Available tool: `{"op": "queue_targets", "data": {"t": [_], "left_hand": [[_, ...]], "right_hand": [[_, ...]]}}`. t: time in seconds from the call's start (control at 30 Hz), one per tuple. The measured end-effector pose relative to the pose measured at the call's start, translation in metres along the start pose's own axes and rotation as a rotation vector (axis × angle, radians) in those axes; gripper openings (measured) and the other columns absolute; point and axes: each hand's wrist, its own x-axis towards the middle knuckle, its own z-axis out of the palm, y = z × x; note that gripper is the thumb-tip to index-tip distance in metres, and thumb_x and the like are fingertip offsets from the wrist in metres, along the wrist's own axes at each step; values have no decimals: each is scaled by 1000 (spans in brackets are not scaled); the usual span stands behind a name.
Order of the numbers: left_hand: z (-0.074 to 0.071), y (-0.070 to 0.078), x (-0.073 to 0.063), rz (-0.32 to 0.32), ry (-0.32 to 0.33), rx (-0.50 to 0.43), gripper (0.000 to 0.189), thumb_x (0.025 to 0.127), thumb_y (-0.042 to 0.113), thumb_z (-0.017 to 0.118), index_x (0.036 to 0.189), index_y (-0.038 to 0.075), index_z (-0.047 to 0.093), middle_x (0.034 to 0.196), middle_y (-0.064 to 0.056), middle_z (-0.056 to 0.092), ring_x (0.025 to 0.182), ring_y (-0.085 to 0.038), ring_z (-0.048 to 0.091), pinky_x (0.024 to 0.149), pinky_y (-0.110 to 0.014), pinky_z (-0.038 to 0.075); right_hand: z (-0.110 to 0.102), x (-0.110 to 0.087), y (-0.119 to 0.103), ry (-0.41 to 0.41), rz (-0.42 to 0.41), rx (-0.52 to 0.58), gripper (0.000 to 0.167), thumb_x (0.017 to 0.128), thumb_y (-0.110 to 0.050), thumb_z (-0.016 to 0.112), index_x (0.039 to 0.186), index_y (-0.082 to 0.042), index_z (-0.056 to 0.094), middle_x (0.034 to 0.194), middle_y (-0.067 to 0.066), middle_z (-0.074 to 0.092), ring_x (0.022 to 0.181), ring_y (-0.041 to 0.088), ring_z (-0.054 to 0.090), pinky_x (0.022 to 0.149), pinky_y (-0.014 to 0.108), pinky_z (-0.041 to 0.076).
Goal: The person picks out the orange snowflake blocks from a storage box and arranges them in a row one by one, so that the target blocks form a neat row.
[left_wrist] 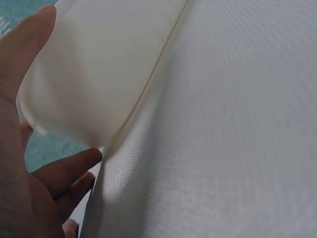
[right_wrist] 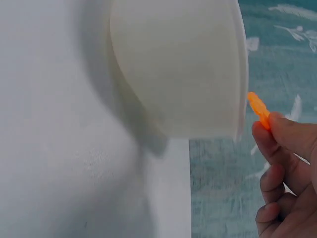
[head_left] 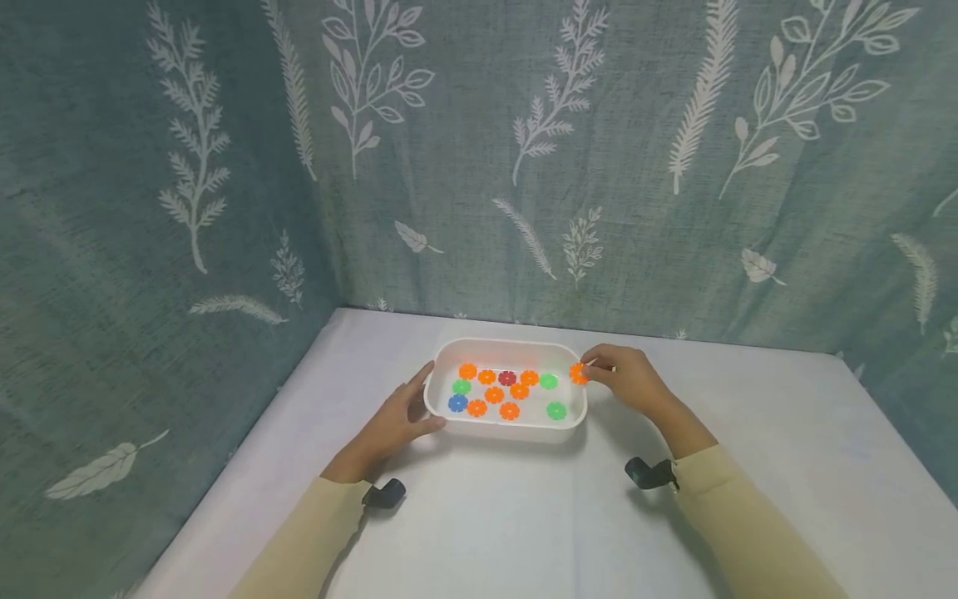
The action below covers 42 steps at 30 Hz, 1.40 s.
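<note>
A white plastic tray (head_left: pixel 486 428) stands on the table, with several notched plastic discs spread inside. At its left end my left hand (head_left: pixel 397 420) touches the side, thumb and fingers spread about the near-left corner. The left wrist view shows the thumb (left_wrist: pixel 42 25) against the outer wall. Over the tray's right end, my right hand (head_left: pixel 624 378) pinches an orange notched disc (right_wrist: pixel 258 108) between thumb and index finger. The other right-hand fingers are loosely curled. Inside lie orange discs (head_left: pixel 494 395), green discs (head_left: pixel 556 411), a blue disc (head_left: pixel 458 403) and a red disc (head_left: pixel 507 378).
White cloth covers the table (head_left: pixel 494 516). A green-grey curtain (head_left: pixel 464 200) with white leaf prints hangs behind the table and along its left side. Dark wrist-worn devices sit at the left cuff (head_left: pixel 385 495) and right cuff (head_left: pixel 649 472).
</note>
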Motion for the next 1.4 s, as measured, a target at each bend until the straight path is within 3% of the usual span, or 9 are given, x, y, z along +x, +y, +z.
{"op": "queue_targets", "data": {"t": [0.33, 0.6, 0.73, 0.9, 1.1, 1.4], "left_hand": [[0, 2, 0, -19, -17, 11, 109, 73, 59, 77, 157, 34, 12, 157, -8, 29, 143, -33, 26, 109, -60, 23], [-2, -3, 1, -40, -6, 22, 109, 73, 60, 77, 157, 34, 12, 156, -11, 29, 142, -35, 28, 109, -61, 23], [0, -5, 3, -9, -12, 15, 108, 74, 59, 76, 157, 34, 11, 155, -11, 30, 140, -34, 31, 110, -56, 27], [1, -5, 3, 11, -16, 18, 107, 76, 56, 77, 157, 32, 11, 154, -11, 33, 139, -33, 33, 110, -55, 27], [1, -2, 1, 12, -22, 31, 107, 77, 57, 75, 158, 29, 11, 156, -11, 30, 141, -35, 30, 110, -57, 24], [2, -2, 2, 31, -7, 56, 103, 80, 58, 72, 158, 28, 11, 157, -10, 30, 141, -35, 30, 109, -59, 25]], "right_hand": [[-11, -17, 35, 79, -3, 2, 17, 94, -19, 66, 109, -11, 69, 97, 3, 70, 90, 26, 62, 69, 38, 51], [-15, -21, 62, 64, 57, -32, 17, 94, -19, 65, 108, -10, 69, 101, 9, 70, 100, 32, 62, 78, 45, 52], [-17, -23, 70, 48, 94, -27, 17, 94, -17, 64, 109, -9, 69, 101, 11, 69, 95, 31, 62, 72, 41, 52], [-16, -23, 76, 12, 107, 8, 20, 93, -11, 62, 110, -4, 68, 97, 12, 69, 84, 25, 62, 67, 35, 51], [-13, -19, 76, -29, 128, 25, 22, 93, -11, 62, 113, -2, 66, 98, 12, 68, 87, 25, 63, 71, 37, 54], [-7, -9, 73, -64, 105, -40, 21, 94, -11, 60, 111, -2, 67, 101, 12, 68, 97, 31, 61, 83, 47, 52]]}}
